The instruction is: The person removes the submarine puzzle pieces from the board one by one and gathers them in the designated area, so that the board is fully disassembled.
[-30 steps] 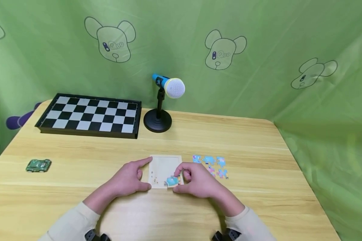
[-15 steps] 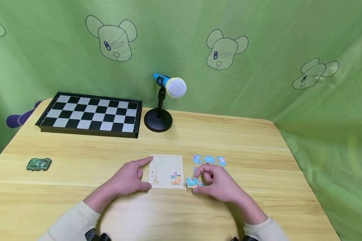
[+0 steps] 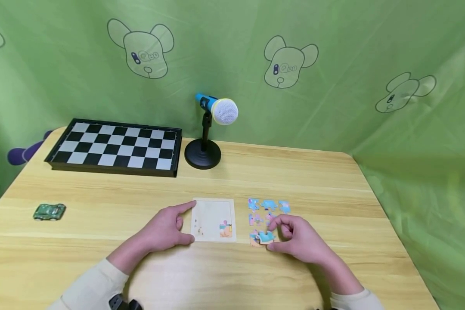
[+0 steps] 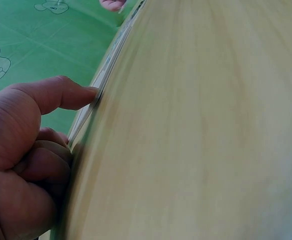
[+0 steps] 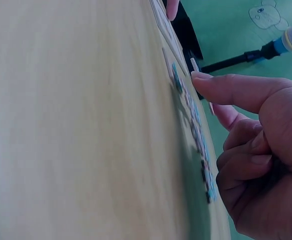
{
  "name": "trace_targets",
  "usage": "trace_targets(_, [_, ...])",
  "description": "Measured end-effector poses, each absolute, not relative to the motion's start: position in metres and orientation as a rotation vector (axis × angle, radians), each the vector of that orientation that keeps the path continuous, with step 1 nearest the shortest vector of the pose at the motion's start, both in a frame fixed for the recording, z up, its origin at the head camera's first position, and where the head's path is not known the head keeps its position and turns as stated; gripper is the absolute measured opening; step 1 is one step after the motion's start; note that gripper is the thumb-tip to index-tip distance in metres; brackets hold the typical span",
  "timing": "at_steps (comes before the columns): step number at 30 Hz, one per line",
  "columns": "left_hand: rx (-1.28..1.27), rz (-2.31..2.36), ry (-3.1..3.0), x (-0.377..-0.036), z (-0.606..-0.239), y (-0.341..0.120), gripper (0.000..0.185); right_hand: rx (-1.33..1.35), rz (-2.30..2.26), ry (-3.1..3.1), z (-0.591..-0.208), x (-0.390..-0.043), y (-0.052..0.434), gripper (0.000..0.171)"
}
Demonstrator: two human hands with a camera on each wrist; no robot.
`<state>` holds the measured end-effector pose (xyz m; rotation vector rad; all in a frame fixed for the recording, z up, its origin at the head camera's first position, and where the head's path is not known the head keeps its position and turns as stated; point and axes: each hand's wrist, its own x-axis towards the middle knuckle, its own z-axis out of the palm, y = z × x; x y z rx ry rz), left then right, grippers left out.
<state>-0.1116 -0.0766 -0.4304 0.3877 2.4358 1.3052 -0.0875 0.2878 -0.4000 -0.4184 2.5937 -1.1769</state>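
In the head view my left hand (image 3: pixel 164 230) has its thumb and straight index finger spread along the left side of a pale square puzzle tray (image 3: pixel 209 211), touching its two left corners. A joined peach and pink puzzle part (image 3: pixel 225 229) lies in the tray's lower right corner. My right hand (image 3: pixel 304 241) pinches a blue puzzle piece (image 3: pixel 266 237) between thumb and index finger, close over the table right of the tray. The held piece (image 5: pixel 194 65) shows edge-on in the right wrist view. It overlaps another puzzle piece (image 3: pixel 254 239) in the head view.
Several loose puzzle pieces (image 3: pixel 269 205) lie in rows right of the tray. A black-framed checkered board (image 3: pixel 116 148) stands back left, beside a blue microphone (image 3: pixel 224 111) on a black stand (image 3: pixel 203 155). A green toy car (image 3: pixel 49 212) sits at left. A green curtain (image 3: pixel 224 51) hangs behind.
My right hand has moved right from over the tray to above the loose pieces with the blue piece pinched, uncovering the tray's lower right corner. The left hand has stayed on the tray.
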Motion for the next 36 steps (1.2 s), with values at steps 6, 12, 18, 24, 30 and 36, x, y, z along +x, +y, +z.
trace_targets(6, [0.39,1.308,2.432,-0.111,-0.431,-0.076,0.093,-0.404,-1.164,2.588,-0.405,-0.086,0.299,0.037])
trace_targets(12, [0.382,1.298,2.434,-0.111,-0.43,-0.077,0.094,-0.39,-1.168,2.576,-0.409,-0.086,0.307,0.036])
trace_targets(18, [0.377,1.303,2.428,-0.111,-0.43,-0.077,0.093,-0.37,-1.166,2.558,-0.413,-0.087,0.31,0.036])
trace_targets(24, [0.381,1.301,2.433,-0.111,-0.431,-0.076,0.093,-0.352,-1.161,2.542,-0.412,-0.087,0.311,0.036])
trace_targets(30, [0.376,1.304,2.428,-0.111,-0.43,-0.076,0.093,-0.337,-1.172,2.553,-0.407,-0.087,0.304,0.039])
trace_targets(36, [0.375,1.314,2.425,-0.11,-0.43,-0.076,0.092,-0.384,-1.166,2.591,-0.406,-0.093,0.284,0.038])
